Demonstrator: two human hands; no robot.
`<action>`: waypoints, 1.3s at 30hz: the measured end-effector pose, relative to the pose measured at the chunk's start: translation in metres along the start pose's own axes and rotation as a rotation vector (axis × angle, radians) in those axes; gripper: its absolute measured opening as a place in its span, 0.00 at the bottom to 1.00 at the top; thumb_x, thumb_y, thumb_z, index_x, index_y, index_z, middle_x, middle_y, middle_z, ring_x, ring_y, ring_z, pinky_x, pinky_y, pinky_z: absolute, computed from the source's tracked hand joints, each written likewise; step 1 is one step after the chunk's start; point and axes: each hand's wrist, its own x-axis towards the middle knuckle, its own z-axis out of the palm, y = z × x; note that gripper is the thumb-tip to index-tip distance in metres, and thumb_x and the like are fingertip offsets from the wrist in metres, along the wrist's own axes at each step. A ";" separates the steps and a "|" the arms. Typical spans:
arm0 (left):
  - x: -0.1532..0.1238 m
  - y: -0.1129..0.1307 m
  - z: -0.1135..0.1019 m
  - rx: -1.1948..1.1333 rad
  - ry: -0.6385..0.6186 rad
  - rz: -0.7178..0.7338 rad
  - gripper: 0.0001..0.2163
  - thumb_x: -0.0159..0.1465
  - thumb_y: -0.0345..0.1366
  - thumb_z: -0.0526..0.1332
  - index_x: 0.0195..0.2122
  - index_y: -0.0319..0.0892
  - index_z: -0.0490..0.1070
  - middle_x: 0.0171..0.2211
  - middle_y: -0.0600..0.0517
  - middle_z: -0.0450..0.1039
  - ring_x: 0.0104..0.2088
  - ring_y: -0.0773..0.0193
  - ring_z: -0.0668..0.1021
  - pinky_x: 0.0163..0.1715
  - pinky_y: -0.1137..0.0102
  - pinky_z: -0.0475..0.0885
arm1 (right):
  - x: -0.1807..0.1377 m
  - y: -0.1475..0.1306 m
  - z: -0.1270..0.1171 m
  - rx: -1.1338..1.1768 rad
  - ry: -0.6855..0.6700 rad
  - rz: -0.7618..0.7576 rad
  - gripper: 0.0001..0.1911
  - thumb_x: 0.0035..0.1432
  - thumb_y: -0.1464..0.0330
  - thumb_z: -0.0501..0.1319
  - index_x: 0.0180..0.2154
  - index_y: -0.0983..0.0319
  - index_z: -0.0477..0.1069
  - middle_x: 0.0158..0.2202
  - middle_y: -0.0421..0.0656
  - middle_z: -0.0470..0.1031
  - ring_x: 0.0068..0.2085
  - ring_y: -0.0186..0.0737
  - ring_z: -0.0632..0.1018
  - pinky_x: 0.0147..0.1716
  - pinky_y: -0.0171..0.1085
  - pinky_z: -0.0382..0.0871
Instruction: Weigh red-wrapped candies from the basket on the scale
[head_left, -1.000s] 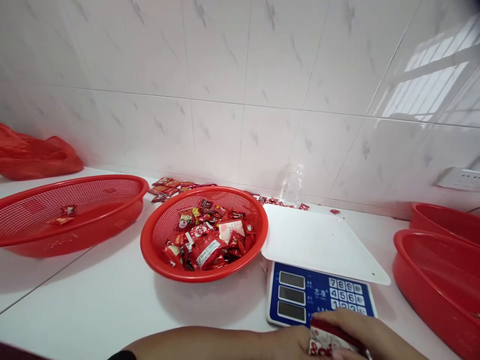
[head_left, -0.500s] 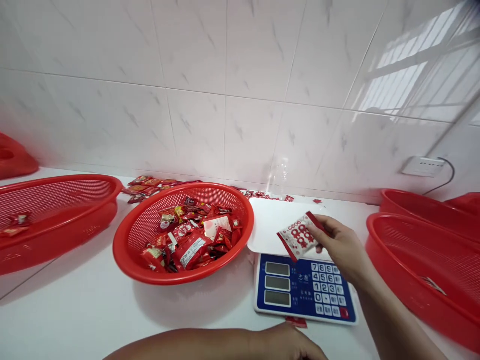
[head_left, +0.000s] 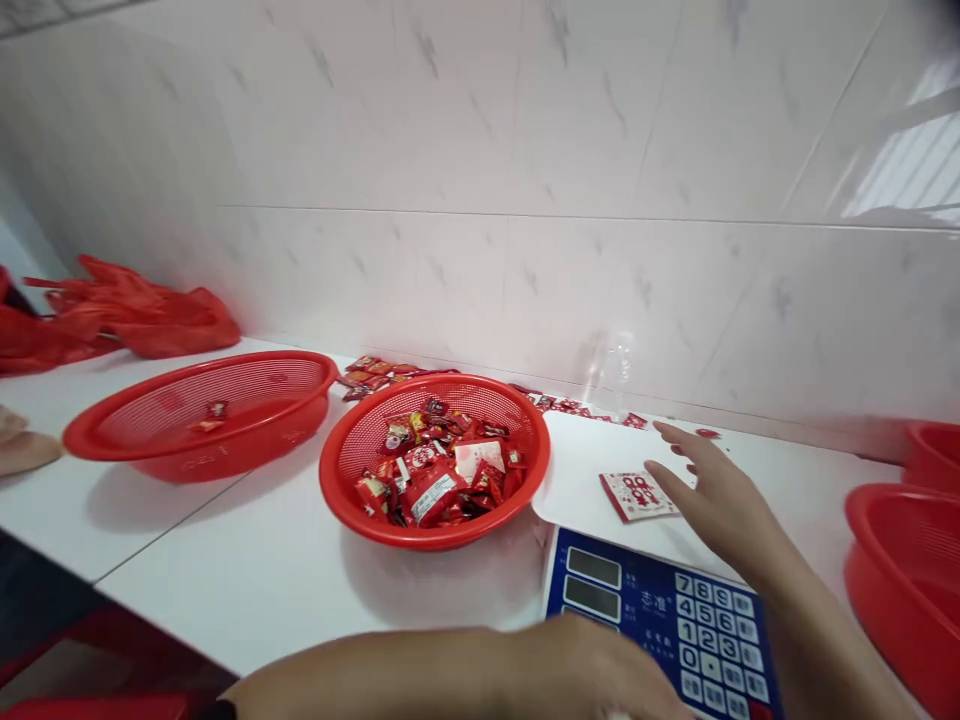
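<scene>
My right hand (head_left: 705, 490) is over the white platform (head_left: 574, 470) of a digital scale (head_left: 652, 620), fingers apart and holding nothing. Just left of its fingers a white packet with a red print (head_left: 637, 496) lies flat on the platform. Across the bottom of the view, my left hand (head_left: 592, 665) is in front of the scale's keypad and displays; it is blurred and its fingers are mostly out of sight. A round red basket (head_left: 352, 515) full of small red wrapped packets (head_left: 435, 480) stands left of the scale.
A second red basket (head_left: 195, 465) with a few packets stands further left; red bags (head_left: 150, 310) lie behind it. More red baskets (head_left: 892, 590) stand at the right edge. Loose packets (head_left: 375, 372) and a clear plastic container (head_left: 616, 375) are by the wall. Part of a person's hand (head_left: 26, 450) shows far left.
My right hand has let go of the white and red packet, which now lies on the scale's platform. The view has turned left, showing more of the left basket and the bags.
</scene>
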 end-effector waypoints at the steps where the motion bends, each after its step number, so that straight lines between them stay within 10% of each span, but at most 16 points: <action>1: -0.003 0.022 -0.021 0.075 0.054 -0.063 0.21 0.66 0.47 0.46 0.49 0.43 0.72 0.46 0.48 0.74 0.48 0.61 0.74 0.51 0.70 0.65 | -0.003 -0.002 -0.005 0.012 -0.022 0.008 0.27 0.58 0.54 0.53 0.57 0.56 0.62 0.53 0.47 0.70 0.50 0.52 0.72 0.45 0.49 0.68; 4: -0.017 0.063 -0.085 0.266 0.359 -0.322 0.15 0.64 0.40 0.53 0.48 0.42 0.71 0.45 0.48 0.74 0.44 0.61 0.75 0.45 0.67 0.68 | -0.011 -0.009 -0.021 0.030 -0.055 0.043 0.27 0.58 0.51 0.52 0.57 0.52 0.61 0.49 0.45 0.74 0.47 0.51 0.75 0.38 0.46 0.71; 7: -0.043 0.055 -0.136 0.367 0.484 -0.595 0.17 0.65 0.41 0.50 0.50 0.40 0.68 0.46 0.47 0.73 0.42 0.60 0.75 0.43 0.65 0.68 | -0.016 -0.014 -0.033 0.055 -0.072 0.037 0.26 0.57 0.50 0.53 0.56 0.49 0.62 0.47 0.45 0.76 0.46 0.52 0.76 0.34 0.44 0.72; 15: -0.089 -0.010 -0.167 0.571 0.043 -1.142 0.49 0.47 0.54 0.65 0.65 0.42 0.44 0.62 0.38 0.54 0.56 0.45 0.66 0.51 0.60 0.63 | -0.020 -0.019 -0.048 0.056 -0.101 0.069 0.26 0.57 0.49 0.53 0.55 0.48 0.63 0.44 0.43 0.77 0.34 0.47 0.78 0.33 0.47 0.71; 39: -0.082 0.005 -0.202 0.752 0.417 -0.953 0.39 0.48 0.41 0.65 0.62 0.42 0.55 0.60 0.44 0.60 0.54 0.52 0.67 0.49 0.66 0.64 | -0.025 -0.022 -0.058 0.066 -0.148 0.060 0.25 0.57 0.49 0.52 0.55 0.46 0.62 0.43 0.41 0.77 0.32 0.43 0.78 0.33 0.43 0.71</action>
